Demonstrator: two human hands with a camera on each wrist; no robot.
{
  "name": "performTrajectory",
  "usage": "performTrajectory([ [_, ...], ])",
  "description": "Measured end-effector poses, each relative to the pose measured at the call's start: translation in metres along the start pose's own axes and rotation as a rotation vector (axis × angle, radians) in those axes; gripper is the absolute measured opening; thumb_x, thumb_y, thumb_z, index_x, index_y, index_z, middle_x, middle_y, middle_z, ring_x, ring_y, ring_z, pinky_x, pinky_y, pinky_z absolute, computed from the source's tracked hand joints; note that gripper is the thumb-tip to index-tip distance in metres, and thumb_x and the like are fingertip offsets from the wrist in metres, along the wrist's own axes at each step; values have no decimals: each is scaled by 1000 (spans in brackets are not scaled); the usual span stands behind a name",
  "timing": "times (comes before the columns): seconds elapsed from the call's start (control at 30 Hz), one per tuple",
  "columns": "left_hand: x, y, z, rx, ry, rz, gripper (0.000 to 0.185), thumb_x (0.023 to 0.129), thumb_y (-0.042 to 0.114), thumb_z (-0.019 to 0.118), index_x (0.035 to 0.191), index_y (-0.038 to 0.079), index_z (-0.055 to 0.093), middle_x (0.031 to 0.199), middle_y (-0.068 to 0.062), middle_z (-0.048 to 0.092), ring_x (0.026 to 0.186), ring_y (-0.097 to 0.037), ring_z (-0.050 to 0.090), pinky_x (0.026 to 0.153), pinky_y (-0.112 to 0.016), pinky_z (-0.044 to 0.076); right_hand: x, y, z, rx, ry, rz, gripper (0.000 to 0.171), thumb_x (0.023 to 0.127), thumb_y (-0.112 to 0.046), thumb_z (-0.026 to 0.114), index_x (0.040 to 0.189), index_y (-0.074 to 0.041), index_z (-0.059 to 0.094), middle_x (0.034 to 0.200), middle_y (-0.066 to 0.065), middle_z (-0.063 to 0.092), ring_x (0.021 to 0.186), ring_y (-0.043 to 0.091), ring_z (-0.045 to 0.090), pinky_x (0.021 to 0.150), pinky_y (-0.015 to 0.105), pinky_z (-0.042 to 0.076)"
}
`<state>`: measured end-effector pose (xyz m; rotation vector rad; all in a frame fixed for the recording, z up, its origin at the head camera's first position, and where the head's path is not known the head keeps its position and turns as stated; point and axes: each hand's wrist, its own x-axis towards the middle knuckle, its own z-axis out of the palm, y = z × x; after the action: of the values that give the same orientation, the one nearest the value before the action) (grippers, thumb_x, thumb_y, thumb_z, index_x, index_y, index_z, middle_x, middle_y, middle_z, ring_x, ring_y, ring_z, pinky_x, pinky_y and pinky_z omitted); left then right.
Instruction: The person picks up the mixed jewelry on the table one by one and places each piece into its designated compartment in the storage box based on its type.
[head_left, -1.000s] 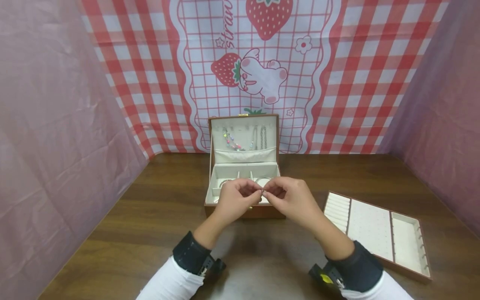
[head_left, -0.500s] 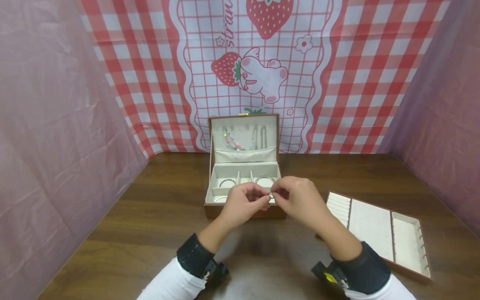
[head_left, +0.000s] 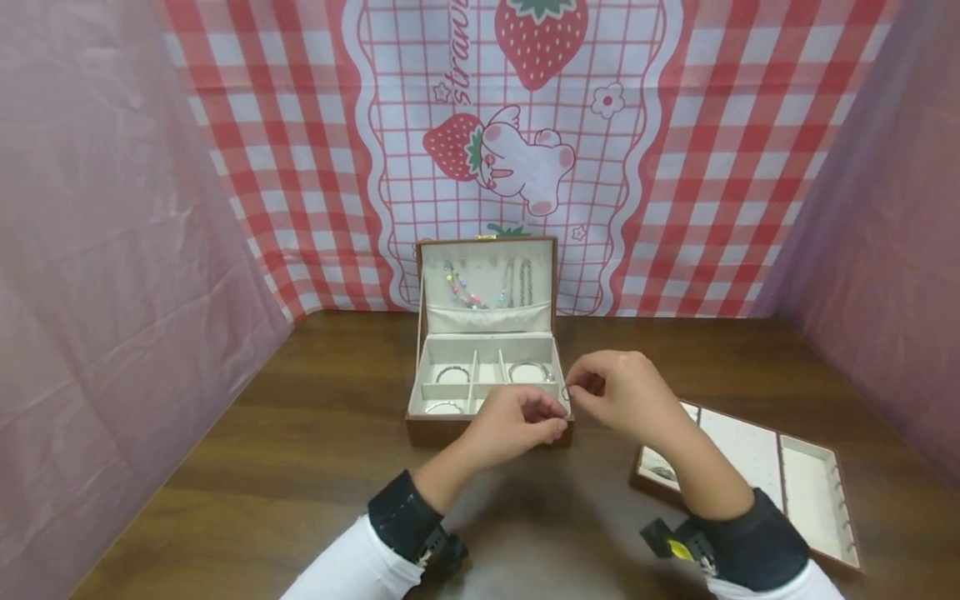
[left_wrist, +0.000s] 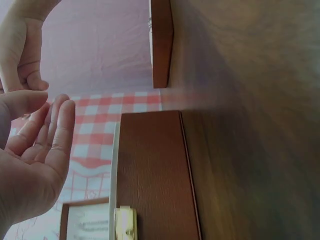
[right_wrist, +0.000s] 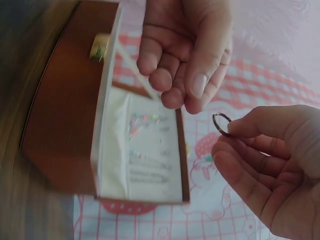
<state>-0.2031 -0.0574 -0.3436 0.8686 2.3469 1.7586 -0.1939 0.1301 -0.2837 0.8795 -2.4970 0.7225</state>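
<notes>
One jewellery box stands open on the table, and one removed tray lies to its right. The box base holds three bangles in separate compartments; necklaces hang inside the raised lid. There is one small metal ring. My right hand grasps that ring between thumb and forefinger, the other fingers loosely curled, just beyond the box's front right corner. My left hand sits just beside it over the box's front edge, fingers gently bent and holding nothing, apart from the ring. The right wrist view shows the ring clearly as an open loop at my fingertips; in the head view it is too small to make out. The left wrist view shows my left palm empty and the box's brown front wall with its gold clasp, which the head view does not show.
</notes>
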Motion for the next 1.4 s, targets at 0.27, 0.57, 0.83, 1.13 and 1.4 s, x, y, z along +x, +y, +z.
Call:
performTrajectory([
  [0.27, 25, -4, 26, 197, -137, -9, 16, 84, 5, 74, 98, -2, 73, 83, 0, 72, 70, 1, 64, 64, -17, 52, -15, 35, -19, -52, 2, 11, 13, 76, 0, 79, 81, -10, 71, 74, -5, 65, 66, 9, 58, 60, 29, 54],
  [0.57, 52, -2, 55, 235, -240, -254, 24, 83, 1, 74, 106, -3, 71, 76, -1, 71, 58, -9, 66, 56, -18, 53, -47, 73, -32, -84, -161, 113, 10, 78, -4, 78, 80, -11, 71, 72, -10, 62, 64, 5, 53, 58, 27, 51],
  [0.83, 59, -2, 81, 401, -328, -286, 34, 80, 10, 79, 112, 3, 70, 75, 5, 68, 56, -4, 64, 59, -13, 49, -69, 90, -25, -92, -276, 109, 18, 75, -2, 78, 73, -16, 66, 64, -14, 54, 58, 2, 46, 53, 24, 46],
  [1.13, 63, -8, 103, 665, -324, -207, 48, 75, 27, 85, 118, 13, 68, 68, 15, 65, 46, 5, 56, 61, -6, 41, -81, 92, -16, -134, -352, 131, 18, 74, -4, 79, 71, -15, 65, 64, -14, 53, 58, 3, 43, 51, 24, 42],
  [1.4, 65, -5, 109, 697, -239, -285, 51, 70, 28, 89, 117, 20, 70, 66, 15, 65, 43, 4, 55, 61, -9, 39, -83, 91, -13, -166, -351, 123, 20, 73, -4, 78, 68, -16, 64, 62, -14, 52, 56, 3, 41, 51, 25, 41],
])
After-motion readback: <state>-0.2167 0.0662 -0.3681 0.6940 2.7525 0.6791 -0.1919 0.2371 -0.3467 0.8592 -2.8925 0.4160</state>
